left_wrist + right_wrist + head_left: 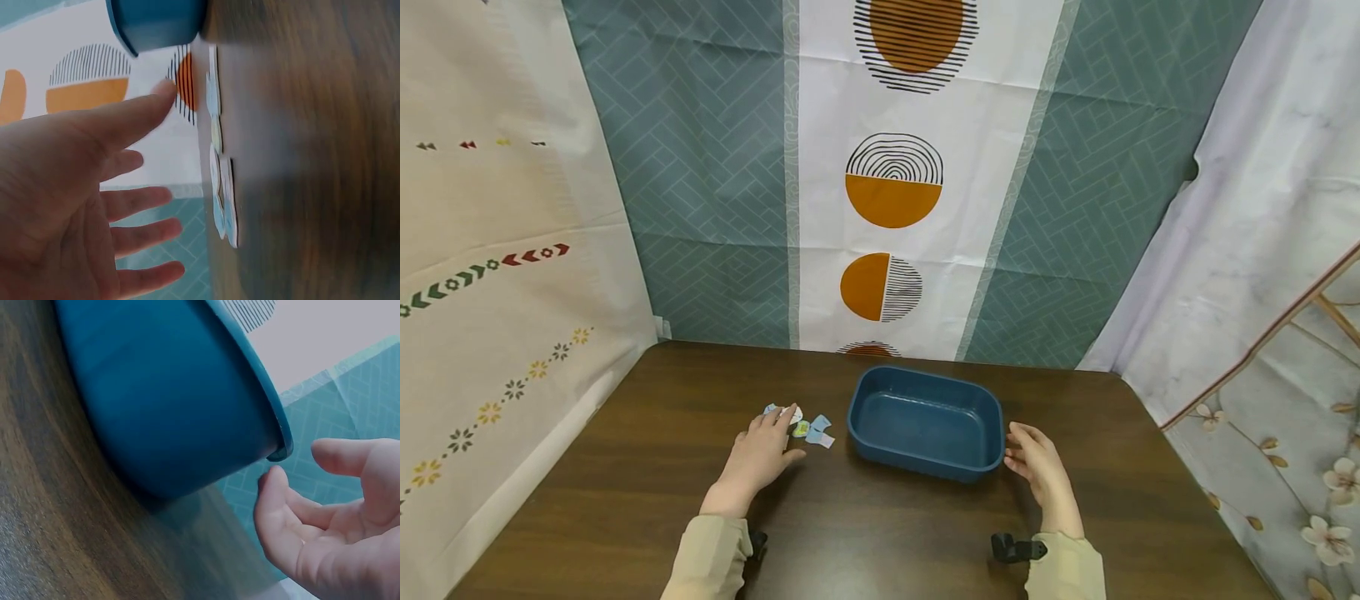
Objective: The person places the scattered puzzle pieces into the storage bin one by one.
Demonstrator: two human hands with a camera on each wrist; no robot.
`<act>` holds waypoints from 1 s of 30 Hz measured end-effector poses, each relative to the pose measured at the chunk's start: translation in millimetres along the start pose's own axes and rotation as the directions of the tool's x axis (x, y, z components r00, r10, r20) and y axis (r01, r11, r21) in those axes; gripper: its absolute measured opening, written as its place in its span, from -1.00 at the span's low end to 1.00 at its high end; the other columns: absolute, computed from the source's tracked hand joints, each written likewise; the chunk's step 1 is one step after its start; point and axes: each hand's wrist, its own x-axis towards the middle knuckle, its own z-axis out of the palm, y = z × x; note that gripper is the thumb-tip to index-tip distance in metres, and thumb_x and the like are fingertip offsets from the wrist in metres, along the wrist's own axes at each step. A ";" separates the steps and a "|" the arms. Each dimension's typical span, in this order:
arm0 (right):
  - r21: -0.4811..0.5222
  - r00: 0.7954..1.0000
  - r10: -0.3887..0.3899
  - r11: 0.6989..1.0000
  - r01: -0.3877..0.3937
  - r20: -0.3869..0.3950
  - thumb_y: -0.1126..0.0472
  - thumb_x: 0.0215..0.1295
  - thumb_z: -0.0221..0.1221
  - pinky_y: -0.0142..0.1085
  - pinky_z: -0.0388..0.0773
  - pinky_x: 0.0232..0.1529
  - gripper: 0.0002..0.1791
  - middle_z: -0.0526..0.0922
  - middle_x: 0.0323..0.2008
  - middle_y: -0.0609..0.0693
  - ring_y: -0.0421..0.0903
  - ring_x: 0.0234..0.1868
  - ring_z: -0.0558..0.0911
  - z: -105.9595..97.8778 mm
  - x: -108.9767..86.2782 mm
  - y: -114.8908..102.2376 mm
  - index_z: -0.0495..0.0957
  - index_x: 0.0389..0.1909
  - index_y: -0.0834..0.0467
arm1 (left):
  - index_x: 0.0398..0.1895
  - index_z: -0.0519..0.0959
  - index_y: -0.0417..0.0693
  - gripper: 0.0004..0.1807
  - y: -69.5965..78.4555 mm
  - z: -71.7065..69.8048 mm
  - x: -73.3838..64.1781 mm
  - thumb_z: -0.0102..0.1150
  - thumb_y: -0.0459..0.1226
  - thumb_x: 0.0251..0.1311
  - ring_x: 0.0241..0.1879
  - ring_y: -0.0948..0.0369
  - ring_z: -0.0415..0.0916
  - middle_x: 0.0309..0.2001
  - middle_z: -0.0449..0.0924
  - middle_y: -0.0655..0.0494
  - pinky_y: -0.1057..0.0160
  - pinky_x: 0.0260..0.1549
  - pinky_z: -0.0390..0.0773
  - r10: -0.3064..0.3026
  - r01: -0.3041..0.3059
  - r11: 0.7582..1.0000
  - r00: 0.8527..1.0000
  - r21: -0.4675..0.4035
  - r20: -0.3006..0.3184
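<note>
Brown wooden table (880, 542), teal-and-white backdrop (895, 233), floral drape (1277, 417)

Soft, even light fills the head view, a faint shadow falling by the left hand (756, 454), side curtains (1270, 217) stretching wide at the edges! Over to the wrist views: dimmer, softer, pale glare smearing the bench (312, 144), shadow under the blue tub (169, 394), its wall blurred.

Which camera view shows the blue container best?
The head view: the blue container fits fully in frame, rim and inside visible. The right wrist view gives its outer wall and part of the rim, close up; the left wrist view has only a cropped part.
</note>
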 end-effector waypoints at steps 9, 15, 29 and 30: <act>0.001 0.995 0.019 1.000 -0.019 0.096 0.10 0.50 -0.02 -0.49 0.57 -0.28 -0.40 0.52 -0.17 -0.05 -0.24 -0.30 0.53 -4.2 1.1 5.6 0.15 0.34 0.43 | 0.19 0.49 -0.31 -0.36 -22.1 -2.1 2.2 0.44 -0.21 0.04 0.09 -0.27 0.45 0.14 0.46 -0.36 -0.26 -0.10 0.53 -0.020 0.020 1.000 1.000 0.000 0.019; 0.033 0.992 0.022 0.999 -0.026 0.124 0.20 0.44 0.03 -0.48 0.58 -0.24 -0.42 0.57 -0.29 -0.12 -0.25 -0.31 0.56 -5.6 1.5 7.0 0.16 0.32 0.46 | 0.06 0.60 -0.22 -0.51 -31.3 -1.4 3.0 0.44 -0.28 0.02 -0.01 -0.19 0.50 0.00 0.53 -0.26 -0.18 -0.17 0.56 0.004 -0.004 1.000 1.000 0.009 0.017; 0.108 0.985 -0.022 0.994 0.003 0.172 0.34 0.35 0.04 -0.47 0.61 -0.24 -0.59 0.59 -0.38 -0.13 -0.28 -0.38 0.59 -8.8 4.2 12.4 0.29 0.16 0.42 | -0.10 0.70 -0.18 -0.71 -40.4 4.2 7.2 0.39 -0.39 0.06 -0.11 -0.14 0.56 -0.10 0.58 -0.17 -0.10 -0.20 0.61 0.062 -0.062 0.998 0.998 0.018 0.005; 0.118 0.986 -0.021 0.993 0.002 0.166 0.35 0.35 0.05 -0.46 0.61 -0.25 -0.61 0.59 -0.39 -0.13 -0.28 -0.39 0.58 -8.2 4.6 12.5 0.31 0.14 0.41 | -0.12 0.70 -0.18 -0.73 -41.5 4.2 7.3 0.39 -0.39 0.05 -0.12 -0.12 0.57 -0.12 0.59 -0.15 -0.08 -0.19 0.61 0.067 -0.067 0.998 0.998 0.003 0.001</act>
